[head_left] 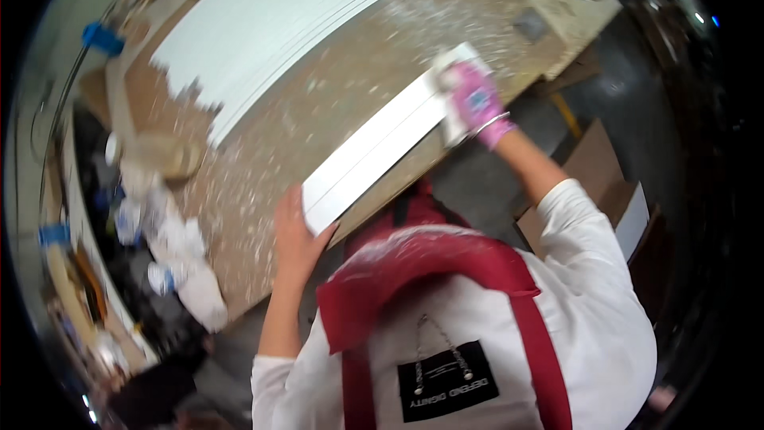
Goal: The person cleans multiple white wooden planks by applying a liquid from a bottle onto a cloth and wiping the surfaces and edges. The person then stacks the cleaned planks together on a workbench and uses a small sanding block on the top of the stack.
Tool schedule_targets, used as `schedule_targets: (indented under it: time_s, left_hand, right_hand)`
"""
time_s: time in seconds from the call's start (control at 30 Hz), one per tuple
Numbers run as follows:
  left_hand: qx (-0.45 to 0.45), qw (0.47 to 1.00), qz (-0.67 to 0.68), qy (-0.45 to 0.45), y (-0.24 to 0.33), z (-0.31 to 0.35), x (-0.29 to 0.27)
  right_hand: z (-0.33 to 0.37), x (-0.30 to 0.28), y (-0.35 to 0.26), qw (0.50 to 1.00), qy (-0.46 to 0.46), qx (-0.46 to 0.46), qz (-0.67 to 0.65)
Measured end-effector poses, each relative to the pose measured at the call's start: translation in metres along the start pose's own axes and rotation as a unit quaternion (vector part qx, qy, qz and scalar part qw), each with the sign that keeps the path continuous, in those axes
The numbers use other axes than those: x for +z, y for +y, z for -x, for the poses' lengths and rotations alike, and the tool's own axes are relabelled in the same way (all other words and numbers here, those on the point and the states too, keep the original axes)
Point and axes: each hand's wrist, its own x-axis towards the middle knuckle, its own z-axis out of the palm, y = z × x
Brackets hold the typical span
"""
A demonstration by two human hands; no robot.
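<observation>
Two long white strips [378,143] lie side by side, slanting along the near edge of the worktable. My bare left hand [298,227] grips their lower left end, with the thumb on the near side and the fingers on the far side. At the other end, my right hand [475,102] wears a pink glove and is closed on a white cloth [452,115], pressed onto the strips. Motion blurs the gloved fingers. Farther back, a large stack of similar white strips [263,28] is laid out with uneven ends.
Pale specks and dust mark the brown worktable [263,163]. At the left edge are a translucent plastic jug [171,155] and crumpled white material [179,243]. A blue clamp-like piece [103,38] sits at the far left. Brown cardboard [589,163] stands on the floor at right.
</observation>
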Motion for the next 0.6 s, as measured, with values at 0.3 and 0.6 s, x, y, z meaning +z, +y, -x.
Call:
schedule_targets:
  time_s: [0.3, 0.6]
  left_hand:
    - [-0.005, 0.993, 0.096, 0.074, -0.023, 0.019, 0.012]
    - [-0.019, 0.990, 0.122, 0.068, -0.025, 0.022, 0.010]
  right_hand:
    - [0.026, -0.001, -0.211, 0.869, -0.209, -0.195, -0.403]
    - [0.016, 0.000, -0.232, 0.862, -0.178, -0.259, -0.398]
